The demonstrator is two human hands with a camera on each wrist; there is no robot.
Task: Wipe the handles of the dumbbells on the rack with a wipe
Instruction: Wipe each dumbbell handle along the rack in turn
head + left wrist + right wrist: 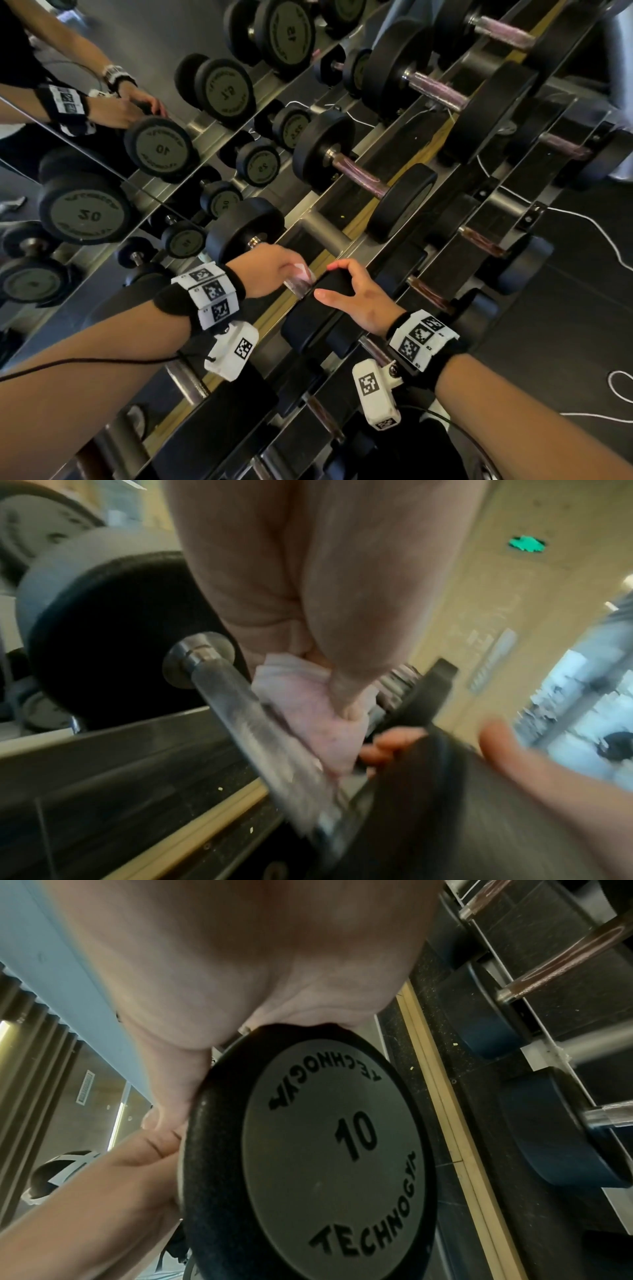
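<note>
A black dumbbell marked 10 [335, 1150] lies on the rack [320, 224] just ahead of me. My left hand [270, 274] grips a white wipe [304, 718] wrapped over the dumbbell's shiny steel handle [236, 704], close to the near head. In the head view the wipe [303, 270] shows just past the knuckles. My right hand [352, 298] rests on the near head [308, 318], thumb and fingers spread and curled over its rim. In the left wrist view, right fingertips [380, 750] hook the edge. The far head [239, 226] sits toward the mirror.
More dumbbells [363, 174] lie on the same rack tier to the upper right, and smaller ones [483, 243] on the lower tier at right. A mirror [85, 212] behind the rack reflects the weights and my arms. A white cable [599, 229] trails on the dark floor.
</note>
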